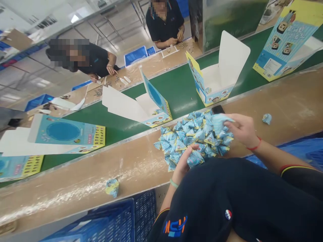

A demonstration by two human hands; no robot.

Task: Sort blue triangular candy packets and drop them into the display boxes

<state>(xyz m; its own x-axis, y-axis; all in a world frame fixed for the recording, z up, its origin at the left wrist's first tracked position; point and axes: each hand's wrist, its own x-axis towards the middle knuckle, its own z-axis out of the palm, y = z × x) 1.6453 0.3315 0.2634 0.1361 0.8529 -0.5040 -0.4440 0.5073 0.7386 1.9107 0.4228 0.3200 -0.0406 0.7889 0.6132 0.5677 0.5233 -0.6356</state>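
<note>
A heap of small light-blue foil packets point(184, 134) with yellow edges lies on the brown worktop in front of me. My right hand point(241, 129) pinches one blue packet point(219, 121) at the heap's right side, a little above the others. At the heap's near edge, my left hand point(185, 159) curls round another packet point(195, 158), its thumb lying over it. Part of the left hand's fingers is hidden behind the packets. A dark flat object point(218, 109) sits just behind the heap.
Open printed cartons point(217, 94) stand along the green conveyor belt point(176, 90) beyond the worktop. Single packets lie apart at the left point(112, 187) and the right point(266, 118). Blue crates point(113, 218) are below the near edge. Two people work across the belt.
</note>
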